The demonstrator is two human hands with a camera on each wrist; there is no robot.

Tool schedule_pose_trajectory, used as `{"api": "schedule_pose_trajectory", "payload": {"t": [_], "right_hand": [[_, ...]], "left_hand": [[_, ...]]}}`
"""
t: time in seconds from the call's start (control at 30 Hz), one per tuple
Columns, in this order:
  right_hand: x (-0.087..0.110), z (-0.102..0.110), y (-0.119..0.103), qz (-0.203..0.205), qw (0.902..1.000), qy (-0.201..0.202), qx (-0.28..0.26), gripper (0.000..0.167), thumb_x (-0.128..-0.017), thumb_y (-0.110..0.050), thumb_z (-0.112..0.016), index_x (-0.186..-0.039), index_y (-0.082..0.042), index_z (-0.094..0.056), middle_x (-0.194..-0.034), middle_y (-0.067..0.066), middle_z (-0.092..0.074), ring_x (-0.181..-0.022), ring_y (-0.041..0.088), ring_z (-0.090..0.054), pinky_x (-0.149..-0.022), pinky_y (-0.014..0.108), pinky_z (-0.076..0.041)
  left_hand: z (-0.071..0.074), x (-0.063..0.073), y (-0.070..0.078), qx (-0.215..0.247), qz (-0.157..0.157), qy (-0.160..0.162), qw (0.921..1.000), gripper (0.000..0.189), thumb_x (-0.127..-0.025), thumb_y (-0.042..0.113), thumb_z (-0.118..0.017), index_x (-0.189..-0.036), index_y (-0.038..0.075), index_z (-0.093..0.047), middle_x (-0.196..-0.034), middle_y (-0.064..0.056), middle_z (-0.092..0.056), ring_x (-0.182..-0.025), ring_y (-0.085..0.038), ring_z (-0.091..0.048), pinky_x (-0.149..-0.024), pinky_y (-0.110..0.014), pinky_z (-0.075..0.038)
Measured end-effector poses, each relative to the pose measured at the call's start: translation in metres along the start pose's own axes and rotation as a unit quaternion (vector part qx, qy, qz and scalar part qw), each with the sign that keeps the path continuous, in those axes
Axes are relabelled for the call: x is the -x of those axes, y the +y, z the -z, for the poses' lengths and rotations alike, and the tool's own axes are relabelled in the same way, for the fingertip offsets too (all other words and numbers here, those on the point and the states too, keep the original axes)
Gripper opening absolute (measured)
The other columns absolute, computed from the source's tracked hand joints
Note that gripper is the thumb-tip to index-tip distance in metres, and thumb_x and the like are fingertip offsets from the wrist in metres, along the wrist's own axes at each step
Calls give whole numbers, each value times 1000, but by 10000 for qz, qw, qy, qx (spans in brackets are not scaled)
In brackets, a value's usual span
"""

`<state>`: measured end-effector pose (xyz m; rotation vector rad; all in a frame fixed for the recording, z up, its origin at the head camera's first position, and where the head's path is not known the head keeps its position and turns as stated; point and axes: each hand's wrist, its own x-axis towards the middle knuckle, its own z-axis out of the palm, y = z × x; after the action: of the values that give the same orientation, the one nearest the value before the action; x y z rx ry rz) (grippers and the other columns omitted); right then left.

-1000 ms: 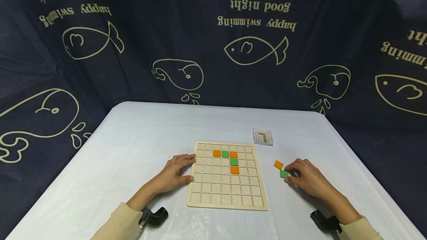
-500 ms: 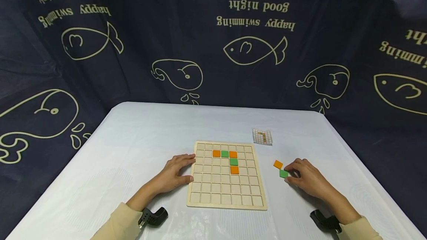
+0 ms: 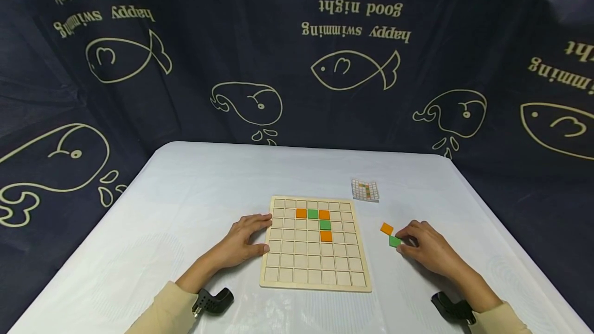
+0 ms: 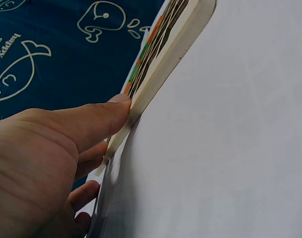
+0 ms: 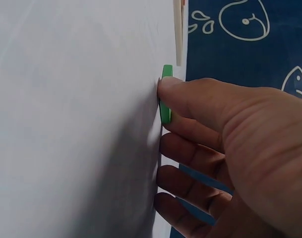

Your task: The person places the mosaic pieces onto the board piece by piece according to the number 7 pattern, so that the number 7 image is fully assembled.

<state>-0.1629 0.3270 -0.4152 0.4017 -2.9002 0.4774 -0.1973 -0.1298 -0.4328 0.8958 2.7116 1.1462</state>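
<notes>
A wooden grid board (image 3: 292, 262) lies flat on the table, with orange and green square tiles set in some upper cells. My left hand (image 3: 238, 244) rests at the board's left edge, its fingertips and thumb touching the rim; the left wrist view shows the thumb against the board (image 4: 151, 84). To the right of the board, my right hand (image 3: 429, 249) pinches a green tile (image 3: 394, 241) between thumb and index finger. In the right wrist view the green tile (image 5: 166, 115) stays low at the table surface. A loose orange tile (image 3: 387, 229) lies touching or nearly touching it.
Behind the board's right corner lies a small paper card (image 3: 365, 190) printed with a coloured grid pattern. A white cloth covers the table (image 3: 223, 174). Beyond its far edge hangs a dark blue curtain (image 3: 287, 55) with fish and whale drawings.
</notes>
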Motion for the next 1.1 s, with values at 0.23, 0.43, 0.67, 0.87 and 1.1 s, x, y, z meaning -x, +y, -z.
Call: {"api": "schedule_pose_trajectory", "payload": {"t": [0.23, 0.43, 0.67, 0.87, 1.1], "right_hand": [[0, 0, 0, -41, 10000, 42, -60, 18, -75, -21, -78, -91, -19, -71, -88, -11, -59, -81, 6, -46, -68, 26, -41], [0, 1, -2, -116, 9999, 11, -117, 18, -75, -22, -78, -92, -18, -71, -87, -10, -59, -82, 7, -47, -68, 27, -42], [-3, 3, -10, 42, 9999, 120, -105, 19, -75, -17, -77, -93, -15, -72, -90, -7, -62, -87, 13, -53, -74, 32, -46], [-7, 4, -18, 171, 9996, 194, -95, 19, -75, -13, -76, -94, -12, -72, -90, -5, -62, -87, 13, -54, -74, 31, -47], [-11, 1, -28, 363, 9983, 385, -228, 18, -75, -14, -77, -92, -14, -72, -90, -7, -63, -86, 11, -54, -73, 31, -47]], "left_hand": [[0, 0, -1, 11, -13, -9, 10000, 61, -84, 25, -71, -137, 4, -48, -151, -7, -38, -140, -33, -28, -108, -58, -21], [0, 0, 0, 19, -29, -10, 10000, 61, -83, 24, -71, -137, 4, -48, -151, -8, -38, -141, -33, -27, -109, -58, -20], [0, 0, 0, 8, -32, -14, 10000, 61, -83, 25, -71, -137, 4, -48, -151, -8, -38, -141, -33, -27, -109, -58, -20], [0, 0, 0, 22, -14, -21, 10000, 61, -84, 24, -70, -137, 3, -48, -151, -8, -38, -141, -34, -27, -109, -58, -19], [0, 0, 0, 53, 14, -22, 10000, 61, -83, 24, -71, -137, 4, -48, -151, -8, -37, -141, -33, -26, -109, -58, -19]]}}
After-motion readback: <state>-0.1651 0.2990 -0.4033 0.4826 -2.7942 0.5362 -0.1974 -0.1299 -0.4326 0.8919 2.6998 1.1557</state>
